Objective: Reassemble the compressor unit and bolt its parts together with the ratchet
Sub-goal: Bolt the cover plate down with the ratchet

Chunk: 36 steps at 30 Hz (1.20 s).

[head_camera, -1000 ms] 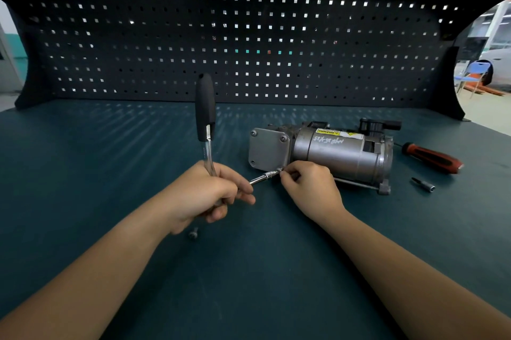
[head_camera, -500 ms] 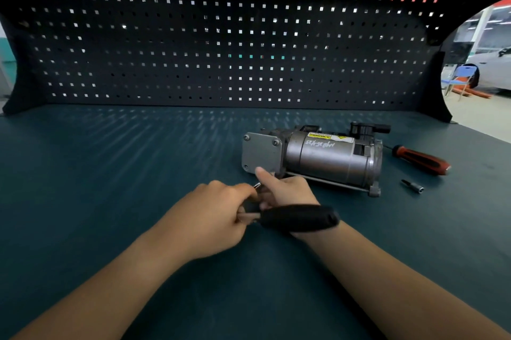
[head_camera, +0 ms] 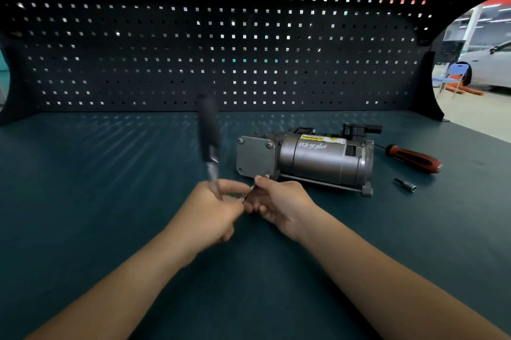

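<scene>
At the compressor (head_camera: 318,160), the ratchet (head_camera: 210,140), gripped by the left hand (head_camera: 213,212) and pinched by the right hand (head_camera: 282,204), could be tilted off its bolt (head_camera: 266,176) mid-swing.

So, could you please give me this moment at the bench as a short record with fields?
Workpiece: compressor unit, cylinder horizontal on the bench, end plate facing left
Tool: ratchet, handle up, motion-blurred
Left hand: grips the ratchet low on its shaft
Right hand: pinches the ratchet's drive end at the plate's lower right corner
Spare items: red-and-black screwdriver and a small socket bit, right of the unit
Backdrop: pegboard
</scene>
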### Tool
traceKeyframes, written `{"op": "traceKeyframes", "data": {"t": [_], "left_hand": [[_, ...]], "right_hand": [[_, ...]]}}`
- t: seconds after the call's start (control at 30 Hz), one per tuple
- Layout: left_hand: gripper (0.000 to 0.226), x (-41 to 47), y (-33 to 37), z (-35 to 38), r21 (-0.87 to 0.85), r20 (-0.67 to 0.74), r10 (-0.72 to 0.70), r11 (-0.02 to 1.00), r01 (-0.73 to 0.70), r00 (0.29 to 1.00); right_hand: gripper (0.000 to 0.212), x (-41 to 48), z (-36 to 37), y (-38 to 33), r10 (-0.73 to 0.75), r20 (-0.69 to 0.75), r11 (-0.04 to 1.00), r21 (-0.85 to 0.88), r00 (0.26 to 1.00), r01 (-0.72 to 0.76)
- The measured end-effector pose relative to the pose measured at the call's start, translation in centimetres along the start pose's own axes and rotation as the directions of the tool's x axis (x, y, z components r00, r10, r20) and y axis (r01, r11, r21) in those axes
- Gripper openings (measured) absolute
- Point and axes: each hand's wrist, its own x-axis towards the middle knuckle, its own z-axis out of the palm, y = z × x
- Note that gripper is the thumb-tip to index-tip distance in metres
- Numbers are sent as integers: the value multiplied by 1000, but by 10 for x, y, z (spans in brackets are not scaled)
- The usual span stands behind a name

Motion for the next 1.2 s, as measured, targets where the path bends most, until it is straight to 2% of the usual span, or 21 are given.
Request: {"op": "traceKeyframes", "data": {"t": [0.03, 0.13, 0.2, 0.27, 0.33, 0.37, 0.4, 0.47, 0.5, 0.57, 0.63, 0.7, 0.77, 0.87, 0.93, 0.97, 1.0, 1.07, 1.1, 1.13, 1.2], "left_hand": [[38, -3, -3, 1, 290, 45, 168, 941, -174, 985], [37, -7, -11, 5, 826, 258, 334, 411, -386, 907], [38, -7, -13, 5, 818, 230, 395, 417, -397, 889], [27, -7, -9, 7, 604, 121, 385, 703, -376, 915], [17, -5, 0, 10, 119, 7, 110, 987, -110, 994], [11, -3, 3, 10, -207, 11, -104, 973, 104, 995], [5, -2, 6, 10, -466, 84, -272, 840, 279, 959], [15, -1, 10, 9, -695, 236, -369, 583, 421, 899], [16, -1, 11, 7, -705, 251, -364, 567, 427, 897], [14, 1, 9, 3, -523, 145, -308, 783, 338, 940], [17, -1, 5, 0, 83, 19, -20, 996, 19, 1000], [21, -3, -5, 1, 664, 160, 273, 682, -308, 949], [28, -6, -13, 6, 794, 255, 349, 456, -402, 902], [21, -7, -9, 9, 555, 182, 359, 731, -397, 915], [12, -6, 0, 8, 155, 93, 129, 978, -142, 987], [14, -4, 4, 7, -148, 78, -73, 985, 84, 994], [19, -1, 6, 6, -433, 138, -255, 853, 290, 957], [25, 2, 9, 3, -769, 255, -384, 477, 427, 887], [23, 2, 10, 2, -809, 269, -394, 403, 428, 879], [21, 2, 10, 2, -796, 261, -393, 429, 427, 882], [16, 2, 11, 2, -623, 160, -358, 686, 376, 920]], "right_hand": [[25, 0, -1, 0, -12, 3, 999, -34, 1000, 13], [34, 1, 0, -1, -31, -8, 988, -152, 999, 29], [33, 2, 0, -2, -2, -2, 984, -179, 1000, 1], [31, 4, 0, -4, 31, 28, 987, -160, 999, -26], [27, 5, -2, -6, 93, 52, 992, -93, 994, -88], [25, 6, -2, -6, 120, 59, 991, -68, 991, -116], [25, 7, -3, -6, 134, 64, 990, -51, 989, -131], [26, 7, -2, -6, 135, 63, 991, -24, 989, -133], [25, 8, -3, -6, 127, 60, 992, -30, 990, -125], [18, 8, -2, -4, 104, 65, 990, -99, 992, -98], [15, 7, -3, -2, 85, 80, 987, -146, 993, -72], [19, 7, -3, -2, 57, 85, 991, -129, 995, -46], [25, 7, -3, -1, 46, 39, 988, -152, 998, -40], [28, 8, 0, 0, 52, 56, 985, -167, 997, -42], [28, 8, 0, -3, 109, 67, 990, -100, 992, -102], [28, 7, -1, -5, 139, 63, 988, -72, 988, -134], [28, 6, -1, -6, 160, 66, 986, -53, 985, -157], [28, 4, 0, -8, 168, 80, 985, -46, 983, -165], [28, 5, 1, -8, 158, 77, 986, -65, 985, -153], [27, 5, 1, -7, 143, 67, 986, -98, 987, -136], [24, 6, 0, -5, 105, 47, 980, -177, 993, -95]]}}
